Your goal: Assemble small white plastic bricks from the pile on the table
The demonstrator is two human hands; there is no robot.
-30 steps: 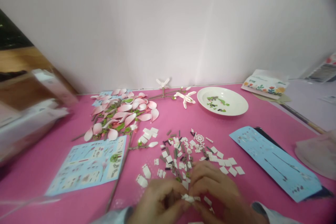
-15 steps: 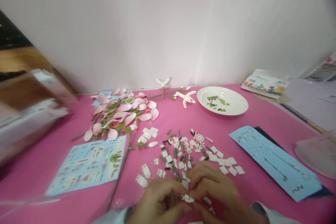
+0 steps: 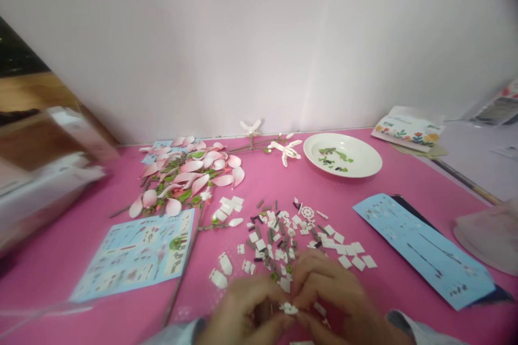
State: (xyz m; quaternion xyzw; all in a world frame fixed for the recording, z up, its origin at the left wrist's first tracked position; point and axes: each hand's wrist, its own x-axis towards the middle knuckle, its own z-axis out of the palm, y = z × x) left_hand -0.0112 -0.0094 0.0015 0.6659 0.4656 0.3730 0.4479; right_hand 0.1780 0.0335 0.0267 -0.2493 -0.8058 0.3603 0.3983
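Note:
A small white piece [image 3: 288, 308] is pinched between both hands at the bottom centre. My left hand [image 3: 249, 310] holds it from the left with thumb and fingertips. From the right, the fingers of my right hand [image 3: 334, 296] close on the same piece. Just beyond the hands lies a scatter of small white, grey, dark and green pieces [image 3: 279, 229]. Several flat white tiles [image 3: 350, 250] lie to its right, and two larger white pieces [image 3: 225, 264] to its left. The finer shape of the held piece is blurred.
Pink petals [image 3: 190, 172] are heaped at the back left, above a blue printed sheet [image 3: 133, 253]. A long brown stem [image 3: 184, 264] lies beside it. White flowers [image 3: 286, 152] and a white plate [image 3: 366, 156] stand behind; a blue booklet [image 3: 424, 250] is at right.
The white piece has tilted and shifted slightly down between the fingertips. Both hands keep nearly the same place, and the things on the table have not moved.

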